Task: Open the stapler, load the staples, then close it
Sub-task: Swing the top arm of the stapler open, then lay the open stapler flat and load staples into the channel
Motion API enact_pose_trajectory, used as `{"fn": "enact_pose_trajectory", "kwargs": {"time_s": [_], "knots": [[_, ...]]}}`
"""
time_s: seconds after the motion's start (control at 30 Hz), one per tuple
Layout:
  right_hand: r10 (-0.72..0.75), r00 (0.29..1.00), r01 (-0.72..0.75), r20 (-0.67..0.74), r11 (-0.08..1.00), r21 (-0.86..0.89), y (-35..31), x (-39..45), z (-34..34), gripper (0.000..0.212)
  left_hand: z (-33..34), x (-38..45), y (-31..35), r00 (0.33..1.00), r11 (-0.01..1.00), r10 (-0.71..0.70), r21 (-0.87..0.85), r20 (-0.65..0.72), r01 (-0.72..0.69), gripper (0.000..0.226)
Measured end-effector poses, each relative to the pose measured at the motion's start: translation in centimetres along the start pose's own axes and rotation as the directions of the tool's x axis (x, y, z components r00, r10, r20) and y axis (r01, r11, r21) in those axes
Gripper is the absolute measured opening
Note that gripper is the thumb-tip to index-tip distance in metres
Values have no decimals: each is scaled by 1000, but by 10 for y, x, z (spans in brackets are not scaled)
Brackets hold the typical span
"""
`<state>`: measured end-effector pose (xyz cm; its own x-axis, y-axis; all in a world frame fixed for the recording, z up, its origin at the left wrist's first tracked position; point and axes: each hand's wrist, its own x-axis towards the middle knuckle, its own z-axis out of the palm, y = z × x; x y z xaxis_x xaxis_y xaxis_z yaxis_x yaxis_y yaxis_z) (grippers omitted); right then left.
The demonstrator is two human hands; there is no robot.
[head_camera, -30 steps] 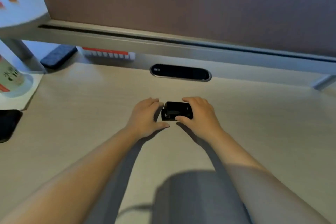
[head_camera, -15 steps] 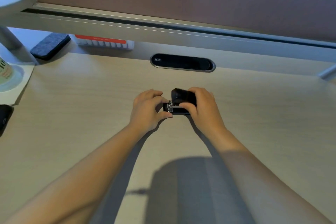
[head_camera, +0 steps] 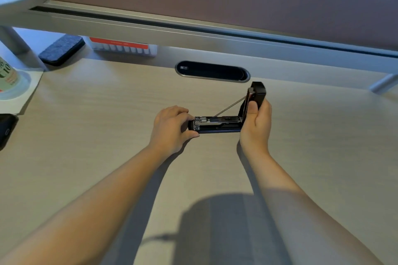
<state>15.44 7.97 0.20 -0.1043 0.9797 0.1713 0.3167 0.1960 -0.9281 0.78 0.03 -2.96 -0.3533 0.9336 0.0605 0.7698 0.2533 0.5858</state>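
Note:
A black stapler (head_camera: 217, 123) lies on the light wooden desk (head_camera: 107, 114) with its top cover (head_camera: 257, 93) swung up nearly vertical at the right end. Its metal staple channel faces up, and a thin spring rod runs from the channel to the cover. My left hand (head_camera: 172, 128) grips the front end of the stapler base, thumb below and fingers above. My right hand (head_camera: 256, 122) holds the raised cover, thumb pressed on its inner face. I see no loose staples.
An oval black cable port (head_camera: 212, 71) sits in the desk just beyond the stapler. Further left lie a red-and-white box (head_camera: 122, 46) and a dark grey pad (head_camera: 61, 49) under the partition rail. A bottle (head_camera: 7, 75) and a black object (head_camera: 6, 130) stand at the left edge.
The stapler cover has swung from shut to nearly upright, lifted by my right hand, which moved right. My left hand stays on the front end.

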Motion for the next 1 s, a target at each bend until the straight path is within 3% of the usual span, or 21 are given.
{"fn": "enact_pose_trajectory", "kwargs": {"time_s": [0.2, 0.3, 0.4, 0.5, 0.67, 0.83, 1.0], "knots": [[271, 950, -242, -155, 952, 186, 18, 4, -26, 19, 2, -13, 5, 999, 1000, -19, 2, -35, 19, 42], [372, 926, -337, -64, 891, 303, 24, 5, -38, 17, 3, -16, 8, 999, 999, -39, -7, -21, 39, 41], [376, 927, -359, 10, 878, 317, 22, 9, -46, 24, 4, -18, 10, 999, 999, -44, -10, -18, 44, 39], [298, 954, -297, 21, 939, 173, 29, 6, -58, 25, 7, -23, 12, 999, 999, -37, -2, -14, 37, 38], [112, 978, -97, 176, 991, -90, 47, -27, -89, 53, 17, -37, 17, 1000, 1000, 17, 26, -12, -16, 34], [40, 942, 93, 332, 922, -376, 63, -80, -122, 70, 27, -68, 28, 998, 998, 49, 52, -39, -47, 33], [-16, 934, 199, 356, 852, -484, 63, -133, -162, 59, 31, -105, 39, 996, 998, 66, 24, -65, -65, 31]]}}
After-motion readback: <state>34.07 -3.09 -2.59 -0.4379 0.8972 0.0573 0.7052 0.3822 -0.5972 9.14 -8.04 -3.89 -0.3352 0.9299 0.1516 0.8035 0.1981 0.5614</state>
